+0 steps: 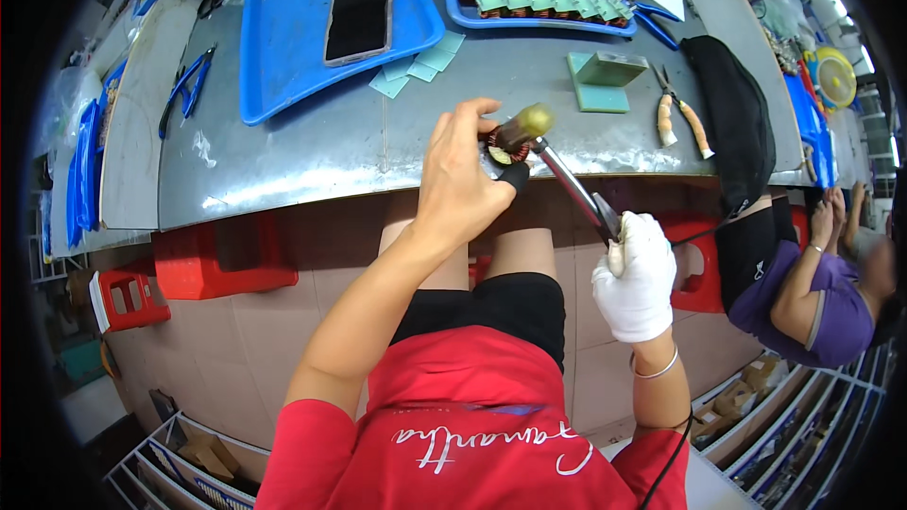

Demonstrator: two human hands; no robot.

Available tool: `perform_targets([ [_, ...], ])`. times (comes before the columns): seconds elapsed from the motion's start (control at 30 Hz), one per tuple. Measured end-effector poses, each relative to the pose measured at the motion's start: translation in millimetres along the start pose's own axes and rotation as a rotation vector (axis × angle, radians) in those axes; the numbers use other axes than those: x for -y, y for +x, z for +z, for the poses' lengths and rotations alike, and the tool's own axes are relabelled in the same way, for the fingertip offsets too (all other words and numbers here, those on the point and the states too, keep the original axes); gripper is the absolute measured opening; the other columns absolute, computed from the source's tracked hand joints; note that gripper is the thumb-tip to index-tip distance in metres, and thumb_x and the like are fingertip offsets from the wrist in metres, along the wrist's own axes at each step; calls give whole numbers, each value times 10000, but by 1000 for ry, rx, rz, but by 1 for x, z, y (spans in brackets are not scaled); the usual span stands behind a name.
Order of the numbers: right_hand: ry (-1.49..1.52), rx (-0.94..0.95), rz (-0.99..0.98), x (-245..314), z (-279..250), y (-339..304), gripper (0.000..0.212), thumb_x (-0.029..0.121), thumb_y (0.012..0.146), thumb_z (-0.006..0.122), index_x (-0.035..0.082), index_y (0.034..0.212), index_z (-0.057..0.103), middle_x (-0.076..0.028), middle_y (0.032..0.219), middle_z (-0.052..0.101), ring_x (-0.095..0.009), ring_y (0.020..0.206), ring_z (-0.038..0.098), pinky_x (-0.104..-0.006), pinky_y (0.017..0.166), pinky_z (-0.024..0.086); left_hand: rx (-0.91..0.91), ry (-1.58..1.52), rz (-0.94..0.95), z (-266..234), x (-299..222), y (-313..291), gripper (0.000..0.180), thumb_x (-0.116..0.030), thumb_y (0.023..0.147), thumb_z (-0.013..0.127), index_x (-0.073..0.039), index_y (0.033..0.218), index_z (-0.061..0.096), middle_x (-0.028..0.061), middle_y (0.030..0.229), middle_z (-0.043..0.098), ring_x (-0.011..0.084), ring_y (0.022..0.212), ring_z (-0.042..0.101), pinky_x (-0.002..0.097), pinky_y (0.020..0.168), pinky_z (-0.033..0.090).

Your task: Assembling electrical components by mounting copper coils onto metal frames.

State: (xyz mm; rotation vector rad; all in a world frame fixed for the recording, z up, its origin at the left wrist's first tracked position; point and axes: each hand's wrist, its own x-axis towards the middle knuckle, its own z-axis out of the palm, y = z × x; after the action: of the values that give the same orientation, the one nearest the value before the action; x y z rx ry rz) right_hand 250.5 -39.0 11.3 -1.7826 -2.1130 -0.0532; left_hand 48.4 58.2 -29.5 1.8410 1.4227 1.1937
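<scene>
My left hand (463,170), with a black cover on its thumb tip, pinches a small copper-wound ring coil (495,151) at the front edge of the bench. In a white glove, my right hand (635,279) grips a small mallet (572,181) with a metal shaft. Its translucent yellowish-brown head (529,127) overlaps the coil from this angle; whether they touch I cannot tell. Beyond my hands, a pale green block stand (602,85) rests on the bench. Several thin green square plates (416,66) lie beside a blue tray (269,85).
The metal bench (312,156) also bears a dark phone (359,14) in the blue tray, another tray (543,26) of coils with green plates, pliers (682,113), blue-handled cutters (189,90) and a black bag (732,113). A person in purple (812,307) sits at right. Red stools (222,260) stand left.
</scene>
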Motion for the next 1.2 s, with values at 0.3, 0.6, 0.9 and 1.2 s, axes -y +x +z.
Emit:
perform_targets([
  [0.3,530,-114,409,-13,2,-17,384,-56,707,584,-42,1089,542,-153,764,567,-295,636,562,-336,621,474,186,-785,-334,-19,-19,37,308,-96,952,566,26,1234,565,105,1060,624,180,923,627,312,785,546],
  [0.6,600,-199,461,-39,-11,-13,394,-52,705,593,-41,1095,535,-144,768,560,-272,623,555,-337,616,480,105,-398,80,23,-49,104,325,-31,841,689,1,1126,535,119,948,685,123,745,598,254,647,483],
  [0.9,577,-277,490,-64,-9,-4,388,-40,718,604,-26,1099,532,-139,787,551,-286,677,549,-366,653,476,148,40,476,50,-72,131,320,-29,812,688,-65,1127,645,76,901,605,198,798,547,279,703,457],
  [1.2,530,-283,444,-69,3,12,394,-36,697,592,-25,1085,529,-162,827,551,-326,706,554,-389,678,476,145,21,556,65,-58,120,322,-41,821,700,-41,1136,640,84,948,636,181,864,590,290,813,471],
])
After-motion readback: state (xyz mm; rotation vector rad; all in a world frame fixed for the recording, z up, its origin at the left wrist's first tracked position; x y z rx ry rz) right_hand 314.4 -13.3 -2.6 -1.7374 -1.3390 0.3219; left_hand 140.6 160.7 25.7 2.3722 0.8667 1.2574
